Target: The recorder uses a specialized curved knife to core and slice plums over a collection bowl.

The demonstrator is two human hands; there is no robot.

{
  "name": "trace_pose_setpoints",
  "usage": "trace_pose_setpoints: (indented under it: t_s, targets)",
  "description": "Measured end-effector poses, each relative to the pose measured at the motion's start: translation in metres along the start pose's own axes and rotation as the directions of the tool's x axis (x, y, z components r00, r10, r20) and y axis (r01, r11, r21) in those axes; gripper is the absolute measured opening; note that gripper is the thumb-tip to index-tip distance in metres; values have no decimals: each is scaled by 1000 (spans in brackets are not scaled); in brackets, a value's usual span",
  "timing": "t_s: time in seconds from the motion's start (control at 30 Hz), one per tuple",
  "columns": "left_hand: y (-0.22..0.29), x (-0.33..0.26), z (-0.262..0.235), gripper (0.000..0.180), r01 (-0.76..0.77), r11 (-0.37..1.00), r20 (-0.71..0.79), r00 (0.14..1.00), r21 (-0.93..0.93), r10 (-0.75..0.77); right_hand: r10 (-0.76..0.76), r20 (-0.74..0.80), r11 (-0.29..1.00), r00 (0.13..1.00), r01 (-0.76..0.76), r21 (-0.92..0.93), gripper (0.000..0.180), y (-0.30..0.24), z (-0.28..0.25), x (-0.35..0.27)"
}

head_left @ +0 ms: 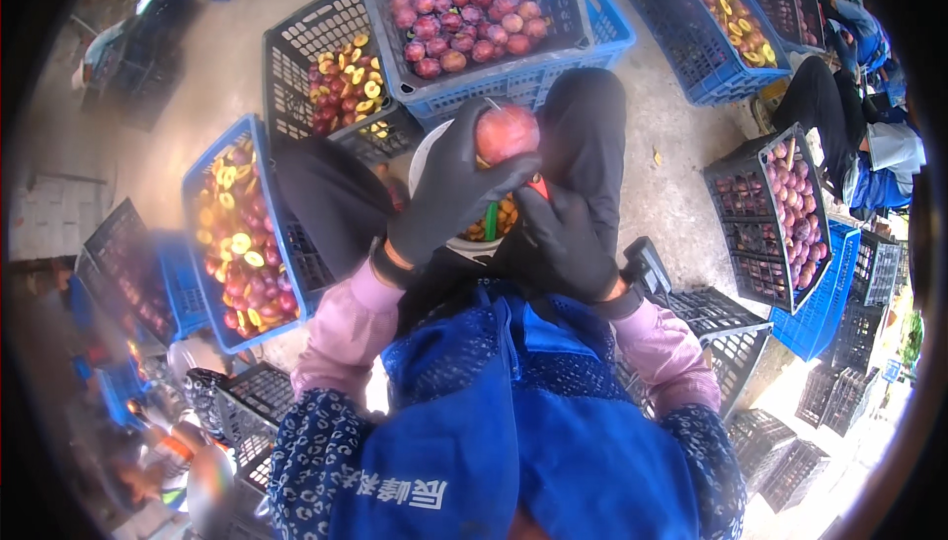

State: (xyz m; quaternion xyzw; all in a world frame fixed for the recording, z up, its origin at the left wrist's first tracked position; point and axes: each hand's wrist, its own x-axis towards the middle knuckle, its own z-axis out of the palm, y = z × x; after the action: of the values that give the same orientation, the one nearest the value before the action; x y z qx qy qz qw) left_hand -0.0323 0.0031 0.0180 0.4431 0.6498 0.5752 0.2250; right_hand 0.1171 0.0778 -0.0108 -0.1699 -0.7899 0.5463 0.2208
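Observation:
My left hand (449,185), in a black glove, is closed round a reddish plum (508,132) and holds it up in front of me. My right hand (568,239), also black-gloved, is closed just below the fruit. A small red-handled tool (538,186) shows between its thumb and fingers; its working end is hidden. Beneath both hands, between my knees, stands a white bucket (427,153) with orange-brown plum pits (506,214) in it. A green strip (491,222) shows inside the bucket.
Ahead is a crate of whole plums (464,22) on a blue crate (602,41). Crates of cut plums stand at left (242,234), front left (346,86) and far right (726,12). A plum crate (775,214) stands at right, people working (864,145) beyond.

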Motion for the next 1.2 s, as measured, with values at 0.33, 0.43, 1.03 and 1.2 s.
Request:
trace_pose_setpoints:
  t_s: [0.33,0.43,1.03,1.2]
  targets:
    - [24,-5,20,38,161,870,-38,979,-465,-202,-158,-244,984,957,132,-120,19,7,7,3]
    - [15,-5,21,38,5,980,-110,994,-199,-27,-183,-253,980,950,158,-118,20,5,17,-4]
    - [23,-1,29,38,217,810,7,967,-545,-255,-80,-166,988,983,57,-142,24,-5,-16,-4]
    - [10,2,22,43,41,971,-30,998,-236,-50,61,-30,988,998,-64,-141,31,-5,-34,-9]
